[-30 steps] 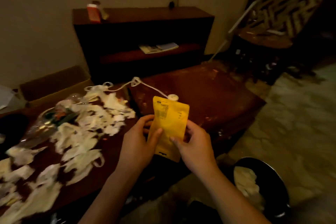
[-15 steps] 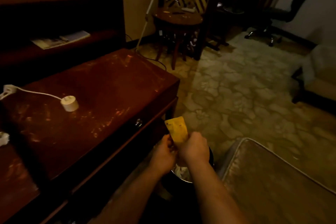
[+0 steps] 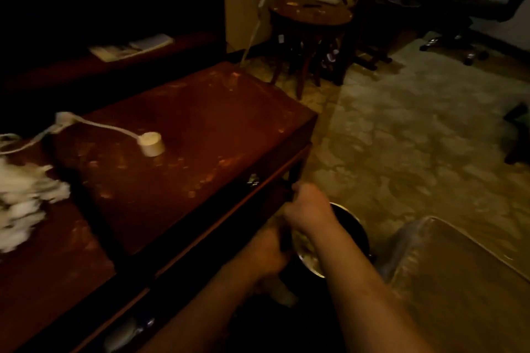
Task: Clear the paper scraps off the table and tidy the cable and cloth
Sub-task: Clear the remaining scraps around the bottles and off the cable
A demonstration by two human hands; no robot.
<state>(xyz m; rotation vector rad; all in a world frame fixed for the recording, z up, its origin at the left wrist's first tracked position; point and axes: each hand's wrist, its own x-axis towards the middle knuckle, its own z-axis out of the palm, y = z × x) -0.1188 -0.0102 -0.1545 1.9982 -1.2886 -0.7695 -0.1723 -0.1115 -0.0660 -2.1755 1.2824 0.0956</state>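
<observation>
- Head view: two hands sit close together over one round black bin point(image 3: 353, 222) on the floor, beside the dark reddish wooden table point(image 3: 200, 135).
- Right hand point(image 3: 309, 209) is farther out and left hand point(image 3: 266, 249) nearer; with the blur I cannot tell what either grips.
- Pale paper scraps point(image 3: 308, 256) lie in the bin under the hands.
- One heap of white scraps point(image 3: 25, 198) and one white cable with a round plug point(image 3: 150, 144) lie on the table, well apart from the hands.

Very dim, warm yellowish cast, heavy shadow upper left. Motion blur on paper scraps point(image 3: 25, 203) & hands. Wide-angle bend at edges.
</observation>
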